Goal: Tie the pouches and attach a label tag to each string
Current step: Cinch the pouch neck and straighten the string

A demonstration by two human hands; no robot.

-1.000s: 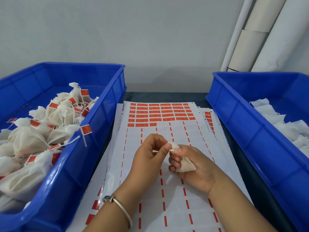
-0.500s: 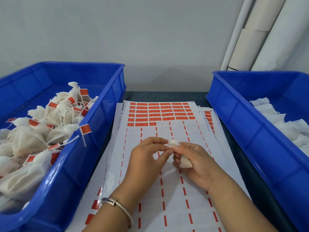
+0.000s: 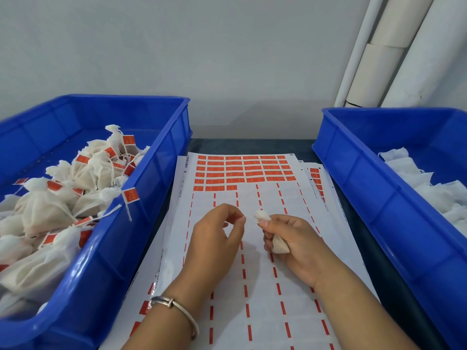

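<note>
Head view: right hand (image 3: 293,245) clenches a small white pouch (image 3: 271,232) above the label sheet (image 3: 265,286) on the worktop. Left hand (image 3: 214,238), just beside it, pinches thumb and fingertips together, probably on the pouch's string, too thin to see.

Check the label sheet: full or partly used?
Partly used: the label sheet keeps orange labels only in its far rows; nearer rows are peeled bare.

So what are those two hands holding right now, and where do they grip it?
The right hand grips a small white pouch around its gathered neck. The left hand pinches fingertips beside it, likely on the pouch's string, which is too thin to see.
</note>
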